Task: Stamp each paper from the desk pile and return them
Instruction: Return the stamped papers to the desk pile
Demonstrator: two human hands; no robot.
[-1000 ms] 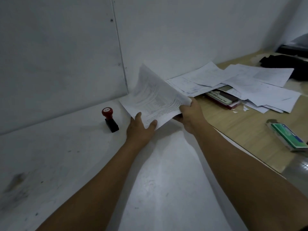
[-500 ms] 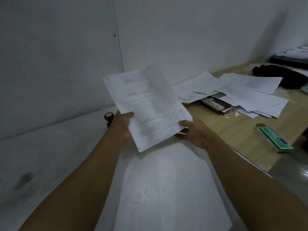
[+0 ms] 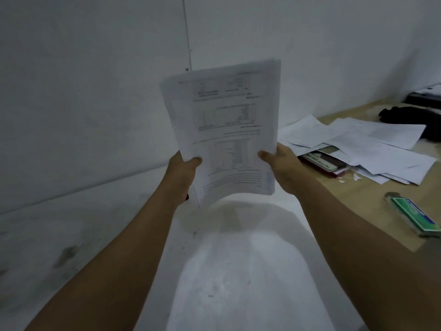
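Observation:
A stack of printed papers stands nearly upright in front of me, above the white desk surface. My left hand grips its lower left edge, thumb on the front sheet. My right hand grips the lower right edge the same way. The text on the front sheet reads upside down. The stamp is hidden behind my left hand and the papers.
Loose sheets lie spread on the wooden desk at the right, over a dark red book. A green box lies near the desk's right edge. Dark objects sit at the far right. A grey wall stands close behind.
Both hands have lifted the stack off the desk and turned it upright toward me. The red-topped stamp, visible a second ago, is now covered by my left hand.

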